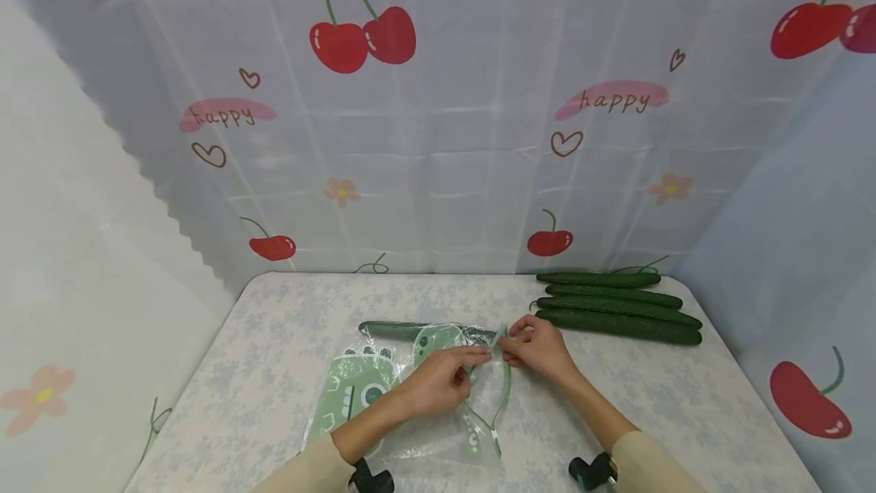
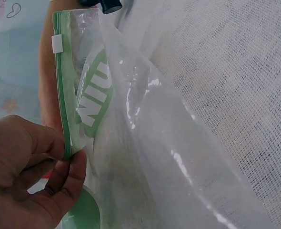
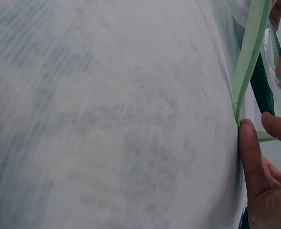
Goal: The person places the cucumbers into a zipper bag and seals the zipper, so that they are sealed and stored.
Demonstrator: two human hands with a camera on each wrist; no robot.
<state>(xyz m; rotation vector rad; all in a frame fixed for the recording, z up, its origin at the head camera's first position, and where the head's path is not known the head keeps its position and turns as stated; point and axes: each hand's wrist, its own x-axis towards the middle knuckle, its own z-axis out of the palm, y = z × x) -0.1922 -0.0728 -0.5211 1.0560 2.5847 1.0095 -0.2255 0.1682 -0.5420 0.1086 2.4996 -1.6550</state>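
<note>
A clear zip bag (image 1: 438, 432) with green cartoon print lies partly open, its green zip lips (image 1: 506, 390) spread apart. My left hand (image 1: 438, 380) pinches one lip between thumb and fingers. At the far corner of the mouth, my right hand (image 1: 541, 348) has its fingertips on the green edge (image 3: 250, 67), with finger and thumb either side of it. A cucumber (image 1: 390, 330) lies crosswise along the bag's far side, its right part seen through the plastic near the right fingertips. The white zip slider (image 2: 57, 44) sits toward the lip's near end.
Several cucumbers (image 1: 619, 326) lie side by side at the table's back right. Another bag (image 1: 342, 386) with green monster print is at the left, partly behind my left forearm. The patterned tabletop (image 1: 274, 341) ends at a cherry-print curtain (image 1: 438, 211).
</note>
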